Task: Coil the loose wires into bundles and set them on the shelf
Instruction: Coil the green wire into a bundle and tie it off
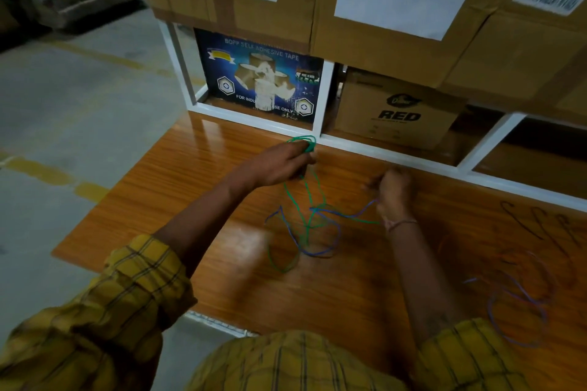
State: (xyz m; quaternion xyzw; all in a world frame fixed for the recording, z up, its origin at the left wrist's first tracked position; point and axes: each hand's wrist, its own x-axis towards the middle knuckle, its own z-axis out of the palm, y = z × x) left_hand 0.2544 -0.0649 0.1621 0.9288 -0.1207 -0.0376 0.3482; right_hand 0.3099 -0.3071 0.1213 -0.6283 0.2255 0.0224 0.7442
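Nearest the camera, on the right of the glossy orange wood-grain tabletop [222, 187], a loose purple wire [521, 305] lies in slack loops, untouched, with what look like thin dark brown wires [540, 225] just beyond it, too blurred to be sure. Toward the middle, a tangle of thin green wire [305, 190] and blue-purple wire [317, 251] sprawls on the wood between the forearms. The right hand [394, 190], further off, is motion-blurred; a strand runs up to it, and its fingers seem curled on that strand, though the grip cannot be told for certain. The left hand [282, 165], a little farther and to the left, pinches a small started coil of green wire at its fingertips, the loops standing above the knuckles. Beyond both hands runs the white-framed shelf [320, 95], its bays holding a dark blue adhesive-tape box [257, 82] and a brown cardboard box marked RED [397, 108]. Coiling of the first bundle looks barely begun; the next move probably calls for feeding slack round the left hand's loops while teasing green from blue.
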